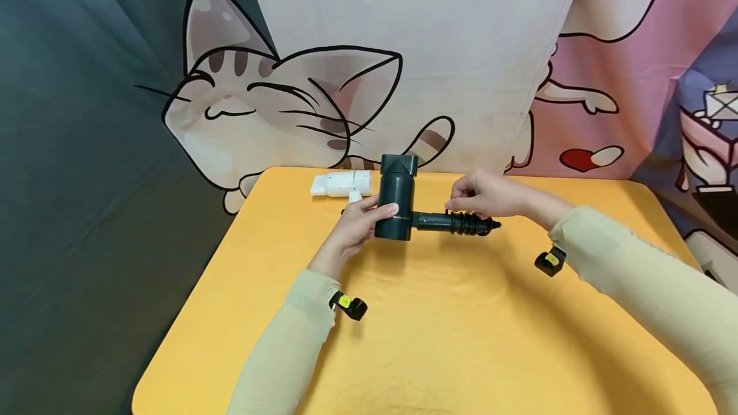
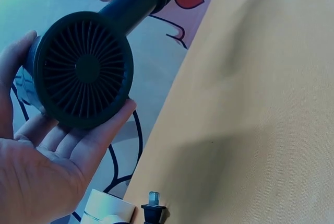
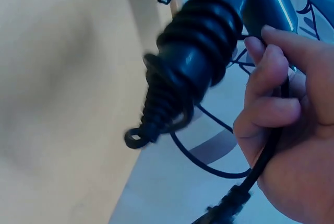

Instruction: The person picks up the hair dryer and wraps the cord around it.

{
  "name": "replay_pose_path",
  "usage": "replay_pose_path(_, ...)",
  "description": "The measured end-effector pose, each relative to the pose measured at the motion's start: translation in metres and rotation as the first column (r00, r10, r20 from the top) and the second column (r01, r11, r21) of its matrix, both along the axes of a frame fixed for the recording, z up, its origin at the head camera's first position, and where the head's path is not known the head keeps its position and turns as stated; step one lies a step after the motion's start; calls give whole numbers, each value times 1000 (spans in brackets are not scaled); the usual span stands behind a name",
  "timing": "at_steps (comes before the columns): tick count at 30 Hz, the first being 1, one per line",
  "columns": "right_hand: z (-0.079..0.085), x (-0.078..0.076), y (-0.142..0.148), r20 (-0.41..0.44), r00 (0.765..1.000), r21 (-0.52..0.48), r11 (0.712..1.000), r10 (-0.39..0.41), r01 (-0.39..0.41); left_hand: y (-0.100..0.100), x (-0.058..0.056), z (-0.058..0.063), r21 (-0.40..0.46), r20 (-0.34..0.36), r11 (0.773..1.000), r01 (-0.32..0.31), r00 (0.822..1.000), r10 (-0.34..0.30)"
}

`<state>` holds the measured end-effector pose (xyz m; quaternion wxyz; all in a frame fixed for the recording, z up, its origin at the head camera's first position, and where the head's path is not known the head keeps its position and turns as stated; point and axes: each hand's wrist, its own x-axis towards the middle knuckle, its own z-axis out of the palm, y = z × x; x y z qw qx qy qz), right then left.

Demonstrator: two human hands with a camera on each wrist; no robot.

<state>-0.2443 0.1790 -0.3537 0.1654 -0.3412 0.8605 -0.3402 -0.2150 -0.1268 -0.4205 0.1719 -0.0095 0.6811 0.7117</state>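
Note:
A dark green hair dryer (image 1: 396, 191) is held above the table by my left hand (image 1: 353, 228), which grips its barrel from the left. Its round rear grille (image 2: 87, 69) faces the left wrist camera. The handle points right, with several turns of black cord (image 3: 201, 28) wound round it. My right hand (image 1: 487, 192) is just above the handle, fingers curled round the loose length of that cord. Below this hand, the cord's thicker end (image 3: 229, 203) hangs out, blurred and partly cut off by the frame.
On the yellow table (image 1: 438, 338), near its back edge, lies a white hair dryer (image 1: 346, 183), partly behind my left hand. A black plug (image 2: 153, 212) lies beside it. A cloth backdrop (image 1: 461, 50) printed with cartoon cats stands right behind the table.

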Motion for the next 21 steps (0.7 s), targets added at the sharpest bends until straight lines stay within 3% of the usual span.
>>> replay_pose_path(5,-7,16,-1,-96,991,-8,995,-97,97,1,-2,-3,49,-30,998,-46,998,48)
replay_pose_path(13,-38,41,-4,-149,965,-162,968,-215,190,4,-3,-3,72,-69,991,-110,991,115)
replay_pose_path(21,-72,63,-16,-24,961,-329,910,-274,251,4,-2,2,89,-74,988,-130,988,137)
